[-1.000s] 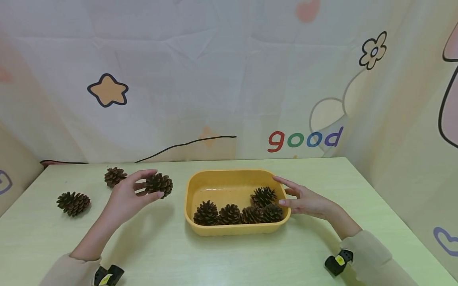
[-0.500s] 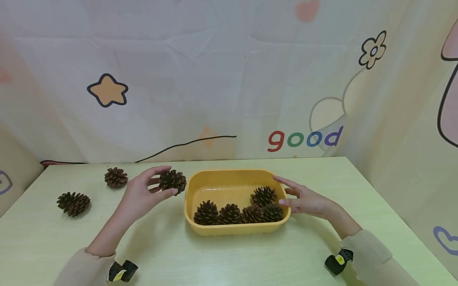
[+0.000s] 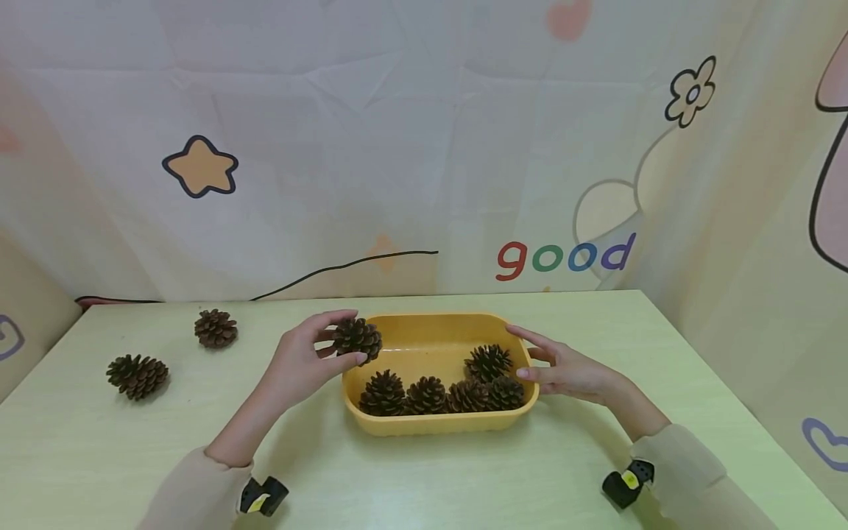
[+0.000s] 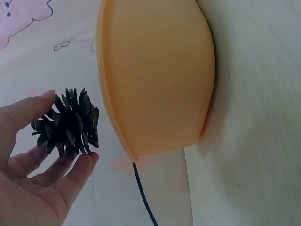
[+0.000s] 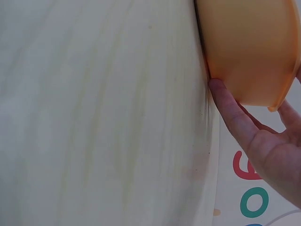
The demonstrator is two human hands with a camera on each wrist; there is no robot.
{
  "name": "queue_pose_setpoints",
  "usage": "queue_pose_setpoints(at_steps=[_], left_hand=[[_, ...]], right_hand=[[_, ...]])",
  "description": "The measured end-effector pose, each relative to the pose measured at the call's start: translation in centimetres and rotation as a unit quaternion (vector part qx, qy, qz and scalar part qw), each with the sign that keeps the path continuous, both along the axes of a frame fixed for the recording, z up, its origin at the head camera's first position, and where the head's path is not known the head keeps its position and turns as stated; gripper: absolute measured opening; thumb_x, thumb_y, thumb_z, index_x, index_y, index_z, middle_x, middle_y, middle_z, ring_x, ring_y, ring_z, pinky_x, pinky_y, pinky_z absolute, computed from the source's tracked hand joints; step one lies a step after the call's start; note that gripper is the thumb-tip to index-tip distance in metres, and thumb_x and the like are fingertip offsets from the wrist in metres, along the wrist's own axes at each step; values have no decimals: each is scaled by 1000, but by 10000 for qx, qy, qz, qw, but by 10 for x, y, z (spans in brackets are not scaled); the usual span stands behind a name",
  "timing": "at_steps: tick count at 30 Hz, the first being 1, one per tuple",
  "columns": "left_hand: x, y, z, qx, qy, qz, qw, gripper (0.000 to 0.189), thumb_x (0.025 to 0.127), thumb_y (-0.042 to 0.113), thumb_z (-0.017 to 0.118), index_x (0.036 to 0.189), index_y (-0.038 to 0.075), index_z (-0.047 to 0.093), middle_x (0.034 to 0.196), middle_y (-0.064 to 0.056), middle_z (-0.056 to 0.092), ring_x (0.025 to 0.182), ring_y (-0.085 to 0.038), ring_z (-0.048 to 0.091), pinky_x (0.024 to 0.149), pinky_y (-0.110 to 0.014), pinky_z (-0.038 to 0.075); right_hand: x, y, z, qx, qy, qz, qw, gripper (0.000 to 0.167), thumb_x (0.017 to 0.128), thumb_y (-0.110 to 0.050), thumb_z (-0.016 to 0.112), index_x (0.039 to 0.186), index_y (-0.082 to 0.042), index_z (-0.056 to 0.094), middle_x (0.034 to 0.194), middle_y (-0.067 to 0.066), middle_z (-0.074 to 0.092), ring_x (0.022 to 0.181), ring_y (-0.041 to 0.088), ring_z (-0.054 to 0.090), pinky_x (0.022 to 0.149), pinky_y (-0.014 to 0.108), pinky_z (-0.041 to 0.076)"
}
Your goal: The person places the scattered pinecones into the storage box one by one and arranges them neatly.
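My left hand (image 3: 306,362) holds a brown pine cone (image 3: 358,340) between thumb and fingers, above the left end of a yellow plastic tub (image 3: 437,424). In the left wrist view that pine cone (image 4: 70,123) is apart from the tub's outer wall (image 4: 160,75). Several more pine cones (image 3: 425,396) lie inside the tub, along its near side and right end. At the tub's right end, my right hand (image 3: 573,374) grips the rim with the thumb over it. The right wrist view shows its fingers (image 5: 233,110) against the outside of the tub (image 5: 251,52).
Two loose pine cones, one nearer (image 3: 138,377) and one farther back (image 3: 215,328), lie on the left of the pale table (image 3: 424,486). A printed curtain (image 3: 397,147) hangs behind the table's back edge.
My left hand has carried its pine cone rightward, from the table left of the tub to over the tub's left rim. The right hand and tub stay in place.
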State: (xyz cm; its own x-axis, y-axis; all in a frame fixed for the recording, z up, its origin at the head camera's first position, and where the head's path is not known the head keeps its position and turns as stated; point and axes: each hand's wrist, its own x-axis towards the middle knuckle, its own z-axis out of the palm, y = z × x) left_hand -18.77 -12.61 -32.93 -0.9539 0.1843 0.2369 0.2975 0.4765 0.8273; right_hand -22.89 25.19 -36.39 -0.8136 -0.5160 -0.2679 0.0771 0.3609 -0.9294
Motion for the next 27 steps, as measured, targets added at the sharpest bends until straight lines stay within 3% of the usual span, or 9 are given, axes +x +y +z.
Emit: queue_pose_setpoints(at_steps=[8,16,27], left_hand=[[-5,22,-1,29,78,-165,9998,58,74,13,76,127,13,53,128,-7,52,108,-28,56,89,-38,48],[-8,41,-4,-33,-17,-237,9997,58,75,16,76,127,14,53,129,-5,52,111,-30,53,90,-40,48],[-9,66,-5,4,168,-388,9991,56,76,12,74,127,9,53,126,-8,54,112,-28,52,91,-40,47]], right_hand=[[0,1,0,-14,8,6,10000,81,88,-18,61,148,-20,7,148,27,2,125,50,30,87,43,48],[1,1,1,-11,-19,-38,10000,80,88,-16,60,148,-20,7,148,26,1,126,50,29,87,44,48],[0,0,1,-52,-44,-25,10000,80,88,-16,60,148,-20,7,148,26,1,125,49,31,87,44,48]])
